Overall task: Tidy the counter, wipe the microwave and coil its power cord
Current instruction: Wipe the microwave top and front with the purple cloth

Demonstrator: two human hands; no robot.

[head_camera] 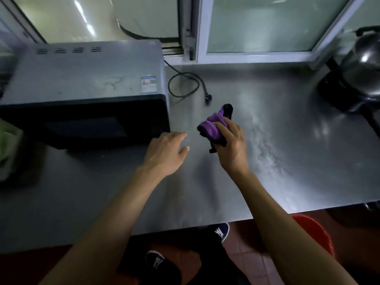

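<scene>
A grey microwave (86, 79) with a black door stands on the left of the steel counter (287, 130). Its black power cord (183, 83) lies in a loose loop to the right of it, with the plug end near the middle of the counter. My right hand (232, 145) is closed around a bunched purple cloth (216, 124) with black edging, held just above the counter and below the plug. My left hand (166, 153) hovers with fingers apart and nothing in it, beside the microwave's lower right front corner.
A shiny metal kettle (357, 70) on a dark base stands at the far right of the counter, by a sliding window (257, 25). Something green (8, 149) sits at the left edge. A red bucket (312, 229) is on the floor below the counter's front edge.
</scene>
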